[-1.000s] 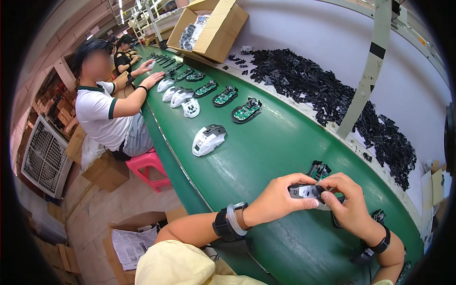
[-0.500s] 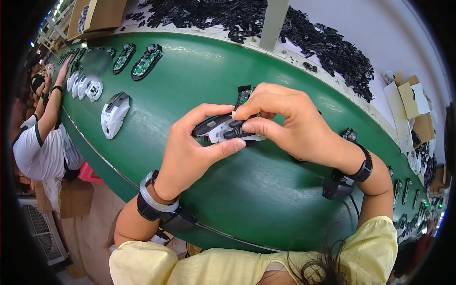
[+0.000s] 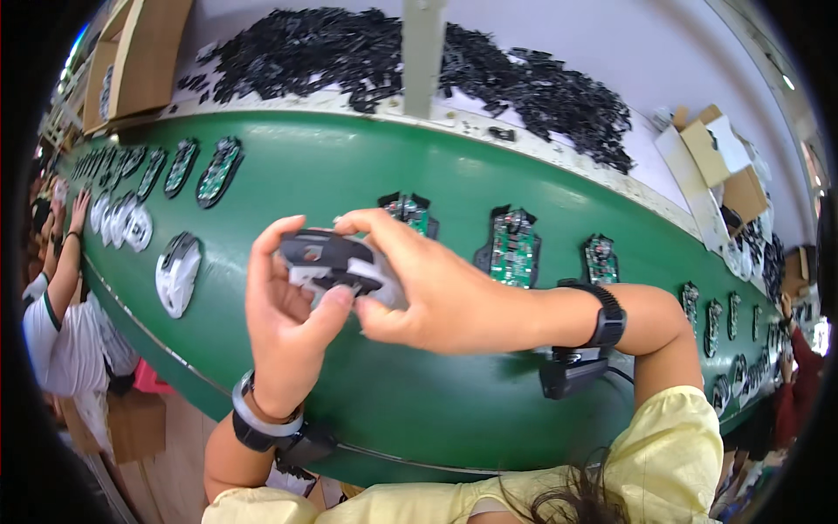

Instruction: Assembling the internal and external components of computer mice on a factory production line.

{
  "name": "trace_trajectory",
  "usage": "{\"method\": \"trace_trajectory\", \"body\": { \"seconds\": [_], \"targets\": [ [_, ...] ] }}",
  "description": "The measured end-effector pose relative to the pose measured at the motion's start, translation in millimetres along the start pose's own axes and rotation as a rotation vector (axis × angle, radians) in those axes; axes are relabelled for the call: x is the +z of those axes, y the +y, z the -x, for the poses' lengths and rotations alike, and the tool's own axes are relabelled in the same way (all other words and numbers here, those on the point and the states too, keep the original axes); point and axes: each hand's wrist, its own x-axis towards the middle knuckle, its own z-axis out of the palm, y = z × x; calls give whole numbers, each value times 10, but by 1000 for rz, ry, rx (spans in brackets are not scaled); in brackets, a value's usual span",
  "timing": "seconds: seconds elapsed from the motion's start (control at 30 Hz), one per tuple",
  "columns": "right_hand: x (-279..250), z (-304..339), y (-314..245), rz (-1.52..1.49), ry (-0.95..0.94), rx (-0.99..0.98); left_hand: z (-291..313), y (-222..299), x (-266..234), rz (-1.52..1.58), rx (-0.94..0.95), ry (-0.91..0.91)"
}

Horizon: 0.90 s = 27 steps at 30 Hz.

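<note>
A black-and-white computer mouse shell (image 3: 325,251) is held up above the green bench, slightly smeared by motion. My left hand (image 3: 290,327) is closed round its left side, with the thumb pressing near its lower edge. From the right, my right hand (image 3: 432,288) grips the other end, index finger on top and thumb below. The fingers hide part of the shell. Behind my hands a mouse base with a green circuit board (image 3: 408,211) lies on the bench, and another circuit-board base (image 3: 513,249) lies beyond my right forearm.
A white-and-black mouse shell (image 3: 178,275) lies to the left on the green bench (image 3: 349,166). Black plastic parts (image 3: 305,54) are heaped along the back shelf, behind a post (image 3: 422,61). A co-worker's arm (image 3: 65,253) reaches in at far left. Cardboard boxes (image 3: 711,148) stand at right.
Both hands have moved left with the mouse shell and turned it. The view has shifted, and circuit-board bases that were mostly hidden behind my hands and arm now show.
</note>
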Motion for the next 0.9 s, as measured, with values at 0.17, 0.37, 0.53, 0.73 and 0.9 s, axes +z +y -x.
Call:
{"method": "trace_trajectory", "body": {
  "seconds": [0.17,0.37,0.53,0.73,0.9],
  "targets": [
    [-158,531,-123,76,-31,9,24,58,5,43,-83,-272],
    [-417,1092,-188,351,-115,-48,252,-102,374,-309,-346,-1223],
    [-996,1084,-189,526,145,161,235,-48,247,-465,-204,-808],
    [-2947,1329,1414,1373,579,737,169,-125,343,-396,-260,-789],
    [-2261,484,1058,1298,720,35,160,-173,272,-292,-423,-679]
  ]
}}
